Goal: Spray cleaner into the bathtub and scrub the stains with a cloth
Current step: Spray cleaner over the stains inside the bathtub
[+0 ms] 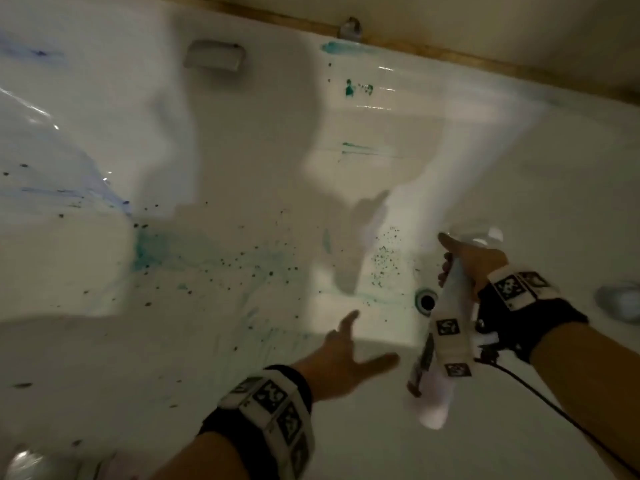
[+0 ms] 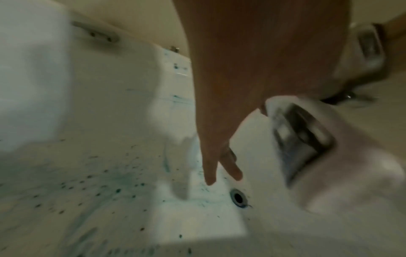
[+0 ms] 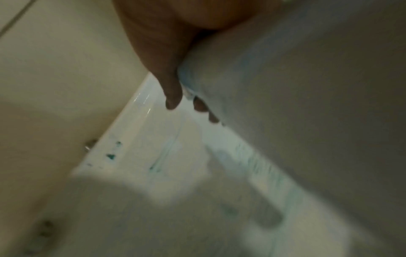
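The white bathtub (image 1: 242,150) carries teal stains (image 1: 149,251) and dark speckles on its floor, with more teal marks (image 1: 349,88) on the far wall. My right hand (image 1: 450,258) grips a white spray bottle (image 1: 450,323) by its neck above the drain (image 1: 426,301), body hanging down. In the right wrist view the bottle (image 3: 285,104) fills the right side, with fingers (image 3: 173,97) wrapped around it. My left hand (image 1: 360,348) hovers open and empty over the tub floor, fingers (image 2: 211,173) spread left of the bottle (image 2: 329,156). I see no cloth.
A grey grab handle (image 1: 214,55) sits on the far wall and a metal fitting (image 1: 349,27) on the rim. Blue streaks (image 1: 104,192) mark the left end. A round greyish knob (image 1: 620,299) is at the right edge. A cable (image 1: 554,403) trails from my right wrist.
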Demonstrator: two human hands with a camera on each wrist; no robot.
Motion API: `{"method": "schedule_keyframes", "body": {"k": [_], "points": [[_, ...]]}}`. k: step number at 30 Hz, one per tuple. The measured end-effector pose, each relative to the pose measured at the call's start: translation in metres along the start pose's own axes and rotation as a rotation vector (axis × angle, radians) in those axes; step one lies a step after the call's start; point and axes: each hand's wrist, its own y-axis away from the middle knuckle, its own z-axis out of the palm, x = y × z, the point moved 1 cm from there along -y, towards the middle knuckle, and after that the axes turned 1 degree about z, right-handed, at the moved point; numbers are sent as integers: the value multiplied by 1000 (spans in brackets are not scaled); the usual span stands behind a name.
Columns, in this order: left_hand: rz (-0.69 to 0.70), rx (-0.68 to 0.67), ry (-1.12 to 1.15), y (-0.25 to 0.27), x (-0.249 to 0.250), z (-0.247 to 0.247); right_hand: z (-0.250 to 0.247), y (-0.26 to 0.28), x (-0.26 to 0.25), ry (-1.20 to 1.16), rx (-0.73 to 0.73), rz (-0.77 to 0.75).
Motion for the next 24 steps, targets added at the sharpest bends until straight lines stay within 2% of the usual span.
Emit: {"method": "schedule_keyframes", "body": {"k": [3, 6, 8, 11, 13, 16, 19, 24], "points": [[-52, 277, 77, -20, -24, -40, 4, -40, -10, 403, 87, -220], [-160, 346, 102, -31, -51, -72, 4, -74, -16, 470, 154, -324], [-242, 378, 78, -39, -68, -87, -2, -92, -17, 513, 219, -284], [-343, 407, 58, -50, -82, -102, -5, -103, -13, 618, 150, -246], [-368, 411, 61, -57, -84, -106, -6, -106, -13, 609, 87, -237], [-358, 393, 58, -64, -82, -107, -8, -107, -14, 608, 94, -264], [-331, 377, 33, -66, -79, -106, -13, -108, -8, 627, 171, -280], [-336, 372, 50, -57, -86, -105, -17, -100, 9, 620, 54, -211]]}}
